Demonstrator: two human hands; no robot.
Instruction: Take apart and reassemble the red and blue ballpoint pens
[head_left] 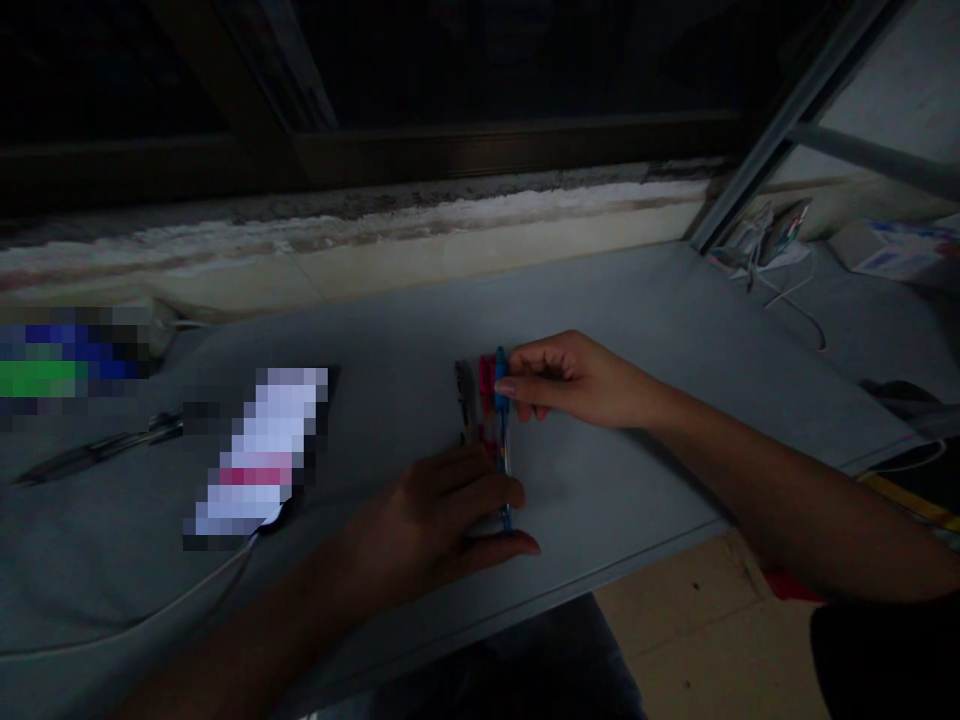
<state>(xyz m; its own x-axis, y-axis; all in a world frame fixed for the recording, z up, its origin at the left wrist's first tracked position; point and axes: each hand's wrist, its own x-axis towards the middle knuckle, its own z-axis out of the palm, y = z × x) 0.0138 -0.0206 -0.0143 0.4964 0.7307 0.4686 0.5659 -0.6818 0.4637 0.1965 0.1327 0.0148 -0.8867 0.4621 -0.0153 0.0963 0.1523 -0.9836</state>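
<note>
A pen with a blue top and a clear barrel [507,450] is held upright in view, its top pinched between the thumb and fingers of my right hand [559,380]. My left hand [450,510] is at the pen's lower end, with thumb and index finger apart on either side of it; the index finger crosses in front of the barrel. Just left of the blue pen lie a red pen [486,380] and a dark pen [463,390] on the grey table [600,480]. My left hand hides their lower parts.
A lit phone [262,450] with a white cable [150,625] lies to the left. Beyond it are a dark pen-like object [90,455] and a blurred blue-green item [67,360]. A metal post [757,150], cables and papers [892,250] stand at the right.
</note>
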